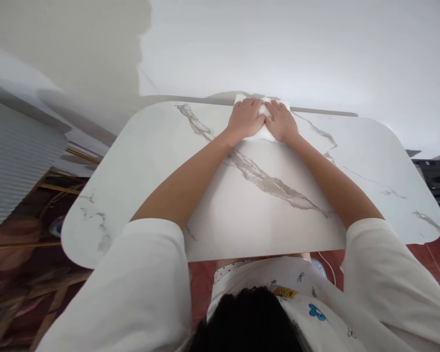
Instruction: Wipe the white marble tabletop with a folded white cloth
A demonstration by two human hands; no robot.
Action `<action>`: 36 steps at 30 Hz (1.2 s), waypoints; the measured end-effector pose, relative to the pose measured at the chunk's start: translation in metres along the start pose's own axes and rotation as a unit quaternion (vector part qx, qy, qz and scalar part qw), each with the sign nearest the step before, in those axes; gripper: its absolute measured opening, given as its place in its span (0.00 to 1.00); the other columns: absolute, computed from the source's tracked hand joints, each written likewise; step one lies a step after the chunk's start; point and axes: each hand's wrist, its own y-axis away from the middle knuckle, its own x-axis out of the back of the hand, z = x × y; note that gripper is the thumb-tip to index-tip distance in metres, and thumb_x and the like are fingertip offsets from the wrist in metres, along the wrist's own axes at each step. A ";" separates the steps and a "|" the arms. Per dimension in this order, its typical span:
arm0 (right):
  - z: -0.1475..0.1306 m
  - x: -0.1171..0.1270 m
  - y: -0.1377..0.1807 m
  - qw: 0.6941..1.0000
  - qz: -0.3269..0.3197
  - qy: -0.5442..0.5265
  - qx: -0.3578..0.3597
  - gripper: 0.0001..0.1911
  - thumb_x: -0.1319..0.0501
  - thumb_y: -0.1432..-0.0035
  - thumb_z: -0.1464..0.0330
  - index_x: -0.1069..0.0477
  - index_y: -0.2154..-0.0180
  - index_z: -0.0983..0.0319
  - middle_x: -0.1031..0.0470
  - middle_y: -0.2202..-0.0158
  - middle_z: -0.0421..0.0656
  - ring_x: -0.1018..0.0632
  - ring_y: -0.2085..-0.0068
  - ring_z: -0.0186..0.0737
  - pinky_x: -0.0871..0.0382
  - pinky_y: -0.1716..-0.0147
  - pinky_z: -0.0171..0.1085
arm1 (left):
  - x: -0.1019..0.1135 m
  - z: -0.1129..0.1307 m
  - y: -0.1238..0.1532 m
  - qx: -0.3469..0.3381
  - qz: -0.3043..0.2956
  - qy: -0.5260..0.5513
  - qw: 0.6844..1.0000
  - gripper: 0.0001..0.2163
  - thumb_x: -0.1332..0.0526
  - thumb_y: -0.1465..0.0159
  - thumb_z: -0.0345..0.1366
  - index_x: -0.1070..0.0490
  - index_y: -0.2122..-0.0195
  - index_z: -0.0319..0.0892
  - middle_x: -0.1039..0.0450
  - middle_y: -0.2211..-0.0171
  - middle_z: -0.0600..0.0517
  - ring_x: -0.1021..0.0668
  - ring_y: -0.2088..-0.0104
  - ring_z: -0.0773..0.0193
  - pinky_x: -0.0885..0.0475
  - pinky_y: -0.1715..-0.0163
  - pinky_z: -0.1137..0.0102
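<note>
My left hand and right hand lie flat, side by side, on a white cloth at the far edge of the marble table. Both palms press down on it, fingers laid out forward and close together, thumbs nearly touching in the middle; neither hand pinches or lifts anything. The cloth is mostly hidden under my hands. Only its far corners and a strip between my thumbs show, so I cannot tell whether it is folded or bunched, though it looks like a compact pad.

As for progress, I judge the wiping to be at the far reach of a stroke: my arms are stretched almost full across the top. The marble shows no streaks, spills or wet sheen that I can make out, so I cannot say which parts are done. The left and right ends of the table lie well apart from the cloth.
</note>
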 end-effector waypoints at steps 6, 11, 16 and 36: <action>0.002 0.004 0.001 1.000 -0.002 -0.016 -0.010 0.29 0.60 0.30 0.59 0.47 0.32 0.61 0.44 0.31 0.47 0.42 0.32 0.57 0.49 0.35 0.59 | 0.000 0.008 -0.001 0.010 -0.008 -0.031 0.999 0.26 0.57 0.34 0.38 0.42 0.36 0.38 0.37 0.36 0.49 0.39 0.36 0.57 0.47 0.35 0.55; 0.018 0.005 -0.001 0.999 0.007 -0.031 -0.009 0.29 0.60 0.30 0.58 0.45 0.33 0.60 0.41 0.32 0.48 0.40 0.34 0.58 0.48 0.36 0.61 | -0.012 0.012 -0.018 0.002 0.004 0.002 1.000 0.25 0.55 0.33 0.43 0.38 0.38 0.38 0.35 0.37 0.44 0.39 0.35 0.50 0.48 0.37 0.53; 0.020 0.008 0.001 0.999 0.012 -0.020 -0.043 0.29 0.60 0.31 0.61 0.44 0.34 0.62 0.40 0.33 0.50 0.40 0.34 0.56 0.46 0.36 0.60 | -0.020 0.013 -0.027 -0.012 0.013 0.014 1.000 0.25 0.55 0.32 0.46 0.39 0.37 0.41 0.34 0.38 0.47 0.40 0.34 0.50 0.47 0.37 0.51; -0.015 0.025 0.083 0.998 0.017 -0.036 -0.044 0.29 0.56 0.35 0.67 0.41 0.34 0.66 0.42 0.31 0.50 0.41 0.32 0.55 0.46 0.35 0.54 | -0.010 0.054 0.059 -0.017 0.030 -0.075 0.997 0.21 0.54 0.33 0.34 0.36 0.40 0.41 0.33 0.40 0.42 0.34 0.39 0.51 0.41 0.40 0.57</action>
